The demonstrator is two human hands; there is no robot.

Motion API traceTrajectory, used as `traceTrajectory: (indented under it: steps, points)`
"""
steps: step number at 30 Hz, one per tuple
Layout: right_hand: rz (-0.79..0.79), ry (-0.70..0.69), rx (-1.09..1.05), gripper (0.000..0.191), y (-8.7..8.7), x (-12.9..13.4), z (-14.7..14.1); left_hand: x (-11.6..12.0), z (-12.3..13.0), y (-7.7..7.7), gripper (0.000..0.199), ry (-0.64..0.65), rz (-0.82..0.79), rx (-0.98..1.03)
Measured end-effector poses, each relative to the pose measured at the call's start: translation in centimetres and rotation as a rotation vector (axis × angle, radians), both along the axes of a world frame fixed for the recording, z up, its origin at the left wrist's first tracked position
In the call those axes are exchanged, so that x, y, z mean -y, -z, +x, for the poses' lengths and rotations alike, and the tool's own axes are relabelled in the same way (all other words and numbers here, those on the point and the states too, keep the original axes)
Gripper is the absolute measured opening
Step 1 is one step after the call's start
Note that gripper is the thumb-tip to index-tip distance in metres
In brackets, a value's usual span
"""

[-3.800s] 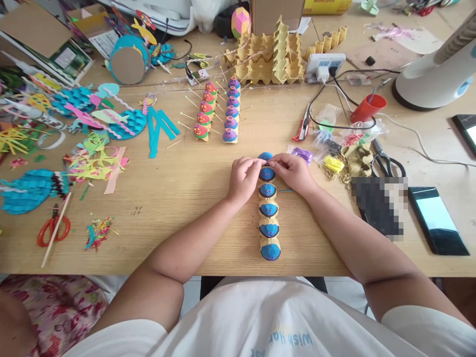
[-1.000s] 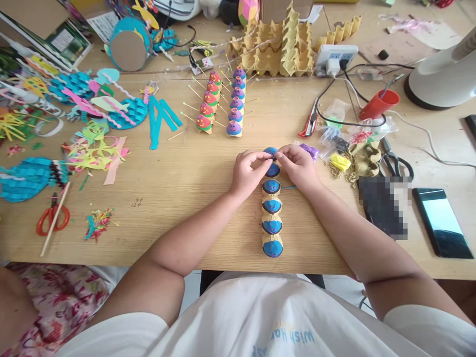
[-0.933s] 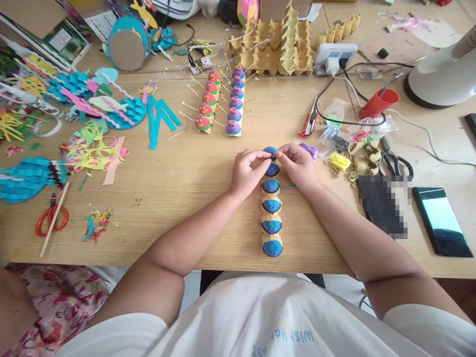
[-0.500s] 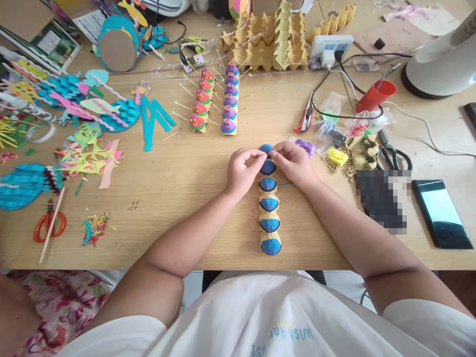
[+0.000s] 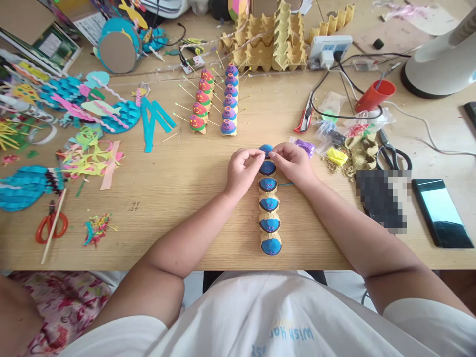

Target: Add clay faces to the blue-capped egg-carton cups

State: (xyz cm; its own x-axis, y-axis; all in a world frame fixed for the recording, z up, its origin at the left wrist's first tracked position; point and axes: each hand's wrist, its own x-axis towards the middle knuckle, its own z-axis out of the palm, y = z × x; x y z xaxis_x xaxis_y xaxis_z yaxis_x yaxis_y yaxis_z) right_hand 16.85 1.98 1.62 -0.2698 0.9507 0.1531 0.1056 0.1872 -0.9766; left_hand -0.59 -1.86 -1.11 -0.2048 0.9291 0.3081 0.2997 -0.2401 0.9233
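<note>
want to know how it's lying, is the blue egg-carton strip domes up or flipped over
Domes up: the blue egg-carton strip shows its rounded blue tops, several with small faces, and no hollow undersides.

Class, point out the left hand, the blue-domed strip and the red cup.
Left hand (image 5: 240, 172): head view, middle of hand.
Blue-domed strip (image 5: 268, 204): head view, third dome from near end.
Red cup (image 5: 372, 98): head view, outer side.
</note>
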Motion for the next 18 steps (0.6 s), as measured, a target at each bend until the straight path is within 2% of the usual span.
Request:
traceTrajectory:
  steps: [10,18]
  points:
    - [-0.029,0.005,0.022,0.070,-0.6,0.3,-0.1,0.5,0.1,-1.4,0.003,0.016,0.000,-0.056]
    - [0.079,0.081,0.151,0.067,-0.5,0.0,0.6,0.4,0.0,-1.2,0.007,0.001,-0.007,-0.063]
